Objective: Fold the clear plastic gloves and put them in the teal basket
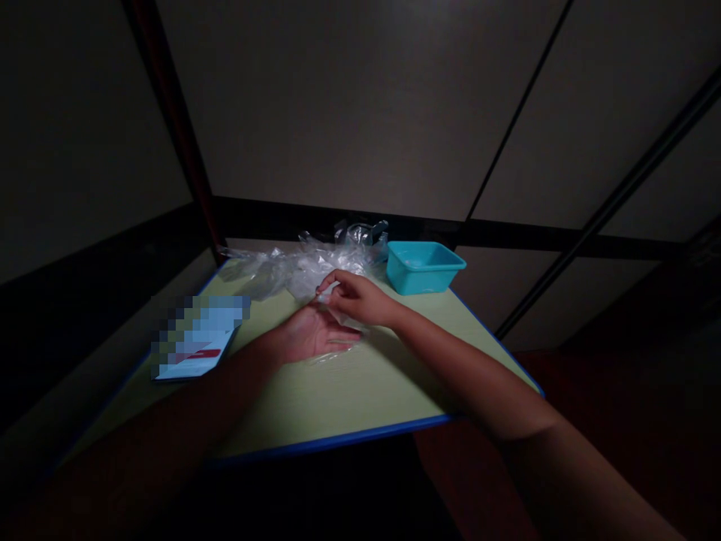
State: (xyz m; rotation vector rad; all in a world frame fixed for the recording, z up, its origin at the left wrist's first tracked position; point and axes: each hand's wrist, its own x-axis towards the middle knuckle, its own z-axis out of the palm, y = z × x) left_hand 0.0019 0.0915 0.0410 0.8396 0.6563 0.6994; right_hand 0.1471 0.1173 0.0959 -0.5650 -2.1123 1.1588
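Palm up and fingers stretched out, my left hand [314, 330] is low over the middle of the table. A thin piece of clear plastic [336, 356] shows along its fingers; whether the hand is inside it or resting on it, I cannot tell. Just above the left thumb, my right hand [354, 295] is closed in a pinch on this plastic, its fingertips close to the thumb tip. Behind both hands lies a crumpled heap of clear plastic bags [315, 267].
A turquoise plastic basket [425, 279] stands at the table's back right. On the left lies a phone or tablet [194, 353] with a lit, partly blurred screen. The pale table [338, 406] has a blue edge, with light panels [349, 113] behind it.
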